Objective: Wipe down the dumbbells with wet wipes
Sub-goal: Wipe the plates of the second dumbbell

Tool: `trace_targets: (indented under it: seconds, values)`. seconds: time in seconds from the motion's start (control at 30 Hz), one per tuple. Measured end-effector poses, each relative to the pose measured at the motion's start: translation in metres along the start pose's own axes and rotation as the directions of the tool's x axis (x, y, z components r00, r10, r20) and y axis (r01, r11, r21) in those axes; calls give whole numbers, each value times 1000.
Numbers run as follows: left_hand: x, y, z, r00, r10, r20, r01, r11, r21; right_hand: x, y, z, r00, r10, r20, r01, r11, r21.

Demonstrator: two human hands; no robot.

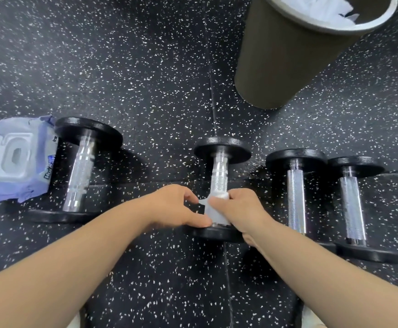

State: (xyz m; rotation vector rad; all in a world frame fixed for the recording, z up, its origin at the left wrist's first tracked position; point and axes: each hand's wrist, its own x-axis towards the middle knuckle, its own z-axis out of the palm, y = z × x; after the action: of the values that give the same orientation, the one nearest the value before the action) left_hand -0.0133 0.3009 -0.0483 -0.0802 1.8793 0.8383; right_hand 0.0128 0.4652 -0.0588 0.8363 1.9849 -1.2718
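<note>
White wipe (213, 214) on dumbbell (219, 171); purple pack (15, 159), lettering partly legible

Black rubber floor (145, 67) flecked with white. Lying on it in a row of 4: large dumbbell (79, 171) at left, small dumbbell (220, 162) in the middle, third dumbbell (296, 197) and fourth dumbbell (351, 204) at right. Pack of wipes (15, 159) just beside the large dumbbell; brown bin (276, 62) farther back.
</note>
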Motion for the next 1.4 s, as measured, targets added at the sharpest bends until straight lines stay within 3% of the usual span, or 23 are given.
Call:
trace_targets:
  seconds: [0.17, 0.27, 0.33, 0.4, 0.47, 0.6, 0.73, 0.83, 0.93, 1.0, 1.1, 1.17, 1.27, 1.4]
  values:
    - [-1, 0, 0, 1000, 5, 3, -5, 1000, -10, 19, -29, -2, 999, 5, -41, 2, 987, 163]
    - [0, 1, 1, 1000, 13, -19, -13, 1000, 0, 34, -53, -5, 999, 25, -39, -9, 930, 367]
    - [0, -1, 0, 1000, 10, -26, -10, 1000, 16, 41, -54, -3, 996, 53, -72, -19, 910, 415]
    - [-2, -1, 1, 999, 6, -32, -5, 1000, 19, 35, -48, -1, 998, 2, -57, 15, 952, 304]
    - [-3, -2, 0, 999, 0, -36, 0, 1000, 10, 28, -36, 1, 999, -24, 31, 21, 997, 81]
    - [-5, -6, -2, 999, -7, -41, 7, 1000, -3, 11, -9, 5, 981, 29, 193, 38, 942, -334]
    - [-8, -7, 1, 998, 7, -61, -9, 999, -33, 1, -5, 5, 970, 57, 238, 59, 890, -452]
    - [-9, -5, 1, 998, 17, -67, -20, 999, -33, -2, -17, 8, 983, 89, 158, -40, 957, -289]
    - [-10, -4, 1, 998, 19, -61, -21, 999, -28, 13, -46, 7, 987, 92, 128, -97, 995, 30]
    - [-11, -4, 1, 998, 20, -59, -22, 999, -27, 30, -65, 3, 994, 70, 85, -89, 965, 248]
    - [-12, -4, 1, 998, 19, -61, -21, 999, -26, 47, -66, 4, 997, 59, 42, -69, 945, 318]
    - [-12, -5, 1, 998, 16, -59, -18, 999, -26, 48, -54, 7, 998, 45, 55, -57, 966, 251]
    - [-12, -8, 0, 999, 8, -51, -11, 999, -48, 33, -29, 11, 992, 48, 120, -46, 999, -22]
    - [-12, -17, -3, 999, 5, -33, -9, 991, -137, 13, 0, 18, 981, 62, 183, 2, 944, -330]
